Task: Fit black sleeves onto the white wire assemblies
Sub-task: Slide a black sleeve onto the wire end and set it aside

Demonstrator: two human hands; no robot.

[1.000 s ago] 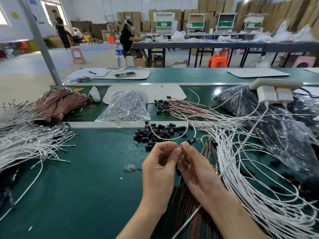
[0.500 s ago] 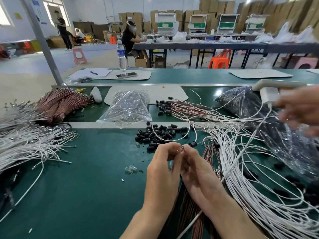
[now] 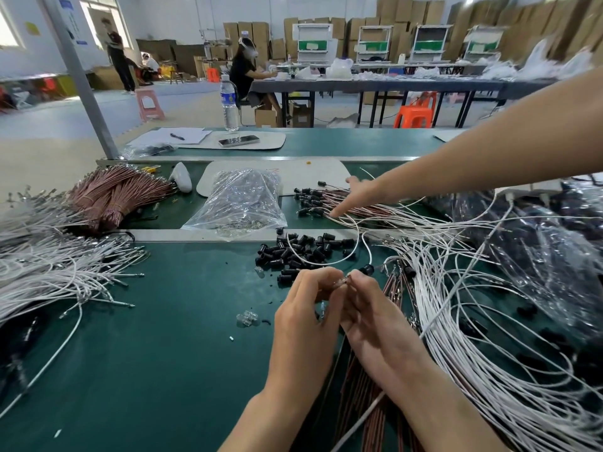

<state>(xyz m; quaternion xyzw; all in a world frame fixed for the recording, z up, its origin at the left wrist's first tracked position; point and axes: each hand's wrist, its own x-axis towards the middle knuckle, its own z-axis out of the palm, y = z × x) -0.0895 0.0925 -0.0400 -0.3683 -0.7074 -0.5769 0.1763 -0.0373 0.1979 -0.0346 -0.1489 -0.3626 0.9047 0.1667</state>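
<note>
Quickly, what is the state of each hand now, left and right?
Left hand: closed, fingertips pinching a small clear part.
Right hand: closed, pinching the same small clear part; a white wire passes under it, grip on it unclear.

bench mat (image 3: 163, 370): deep green all over, I see no pattern
sleeves (image 3: 300, 252): black, in a loose pile
wire assemblies (image 3: 489, 370): white, many thin strands
second wire bundle (image 3: 114, 197): coppery reddish-brown
wires by my right wrist (image 3: 365, 412): the same reddish-brown
bag (image 3: 239, 200): clear plastic, glinting
bag on the right (image 3: 538, 256): clear over dark contents
stool (image 3: 412, 116): bright orange
small stool (image 3: 148, 104): pink
bottle (image 3: 230, 104): clear, I make out a blue label
cartons (image 3: 254, 34): plain brown
</note>
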